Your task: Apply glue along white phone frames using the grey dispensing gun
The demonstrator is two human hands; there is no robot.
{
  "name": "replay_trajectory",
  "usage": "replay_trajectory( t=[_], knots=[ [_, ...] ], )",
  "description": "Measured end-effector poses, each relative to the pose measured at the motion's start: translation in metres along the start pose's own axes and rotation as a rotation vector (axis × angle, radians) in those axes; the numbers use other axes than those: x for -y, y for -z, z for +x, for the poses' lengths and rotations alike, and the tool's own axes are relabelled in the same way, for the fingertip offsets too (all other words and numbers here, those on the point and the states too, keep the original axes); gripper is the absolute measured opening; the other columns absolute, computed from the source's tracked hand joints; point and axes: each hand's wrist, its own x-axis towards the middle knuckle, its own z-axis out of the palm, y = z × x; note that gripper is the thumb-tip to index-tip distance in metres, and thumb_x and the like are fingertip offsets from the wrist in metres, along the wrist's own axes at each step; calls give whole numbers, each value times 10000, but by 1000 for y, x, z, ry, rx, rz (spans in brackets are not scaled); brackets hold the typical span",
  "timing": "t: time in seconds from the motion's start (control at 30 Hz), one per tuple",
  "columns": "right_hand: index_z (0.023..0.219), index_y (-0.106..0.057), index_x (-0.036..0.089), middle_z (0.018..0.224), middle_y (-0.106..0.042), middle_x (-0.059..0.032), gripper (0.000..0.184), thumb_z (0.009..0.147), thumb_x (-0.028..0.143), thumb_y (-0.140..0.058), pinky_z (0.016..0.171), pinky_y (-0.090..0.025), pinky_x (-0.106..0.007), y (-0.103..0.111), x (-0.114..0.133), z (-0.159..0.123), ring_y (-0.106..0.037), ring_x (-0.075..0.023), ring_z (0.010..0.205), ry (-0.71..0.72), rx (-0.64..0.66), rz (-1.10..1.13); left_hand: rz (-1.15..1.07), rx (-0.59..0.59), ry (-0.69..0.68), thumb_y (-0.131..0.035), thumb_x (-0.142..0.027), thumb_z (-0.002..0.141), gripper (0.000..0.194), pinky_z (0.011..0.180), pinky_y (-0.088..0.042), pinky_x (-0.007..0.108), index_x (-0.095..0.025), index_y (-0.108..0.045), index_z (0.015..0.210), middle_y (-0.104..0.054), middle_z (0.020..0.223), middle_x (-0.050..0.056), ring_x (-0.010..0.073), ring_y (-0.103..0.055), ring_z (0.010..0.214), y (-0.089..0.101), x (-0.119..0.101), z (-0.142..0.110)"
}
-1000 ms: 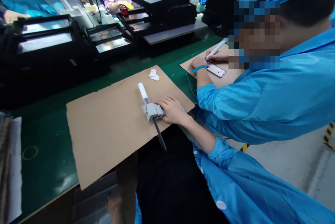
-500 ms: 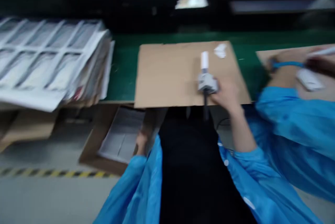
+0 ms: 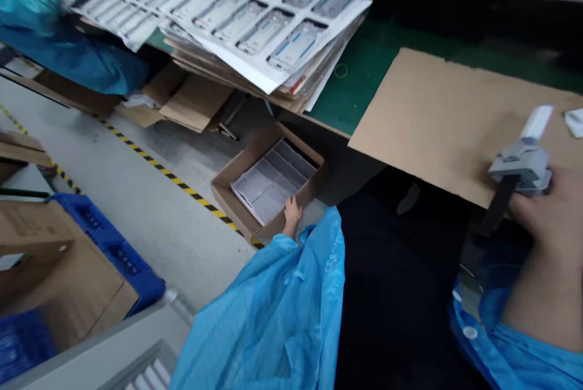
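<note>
My right hand (image 3: 546, 211) lies at the right edge of the view, fingers curled against a grey dispenser gun (image 3: 519, 165). The gun's white syringe barrel (image 3: 536, 123) points away from me, and its dark rod hangs over the edge of a brown cardboard sheet (image 3: 437, 116). My left hand (image 3: 291, 214) reaches down to an open cardboard box (image 3: 228, 186) on the floor and touches the near edge of the white divided trays (image 3: 273, 180) inside. Its fingers are mostly hidden behind my blue sleeve.
A fanned stack of white sheets holding phone frames (image 3: 273, 19) overhangs the green table (image 3: 359, 86). Flat cardboard lies beneath it. A blue crate (image 3: 113, 250) and brown cartons stand at the lower left. Another person's blue sleeve (image 3: 59, 44) is at the top left. Yellow-black tape (image 3: 155, 165) crosses the floor.
The view has swung left and down from the bench to the floor. My left hand now reaches the box of trays. My right hand stays on the dispenser gun.
</note>
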Motion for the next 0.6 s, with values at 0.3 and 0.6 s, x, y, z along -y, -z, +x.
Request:
replay_trajectory(
  t=[0.3, 0.6],
  knots=[
    [905, -715, 255, 870, -663, -252, 688, 480, 776, -575, 609, -248, -404, -26, -8, 18, -460, -268, 671, -22, 28, 107, -206, -598, -197, -427, -298, 1193, 361, 1031, -637, 427, -122, -613, 1448, -698, 1378, 211, 266, -739, 1203, 118, -70, 39],
    [1125, -770, 306, 955, -703, -273, 686, 570, 653, -563, 664, -335, -530, -23, 3, 2, -636, -431, 899, 108, -129, 168, -147, -844, -775, -453, -446, 1195, 369, 983, -614, 348, -184, -617, 1397, -705, 1390, 163, 212, -742, 1150, 282, -237, 44]
  ],
)
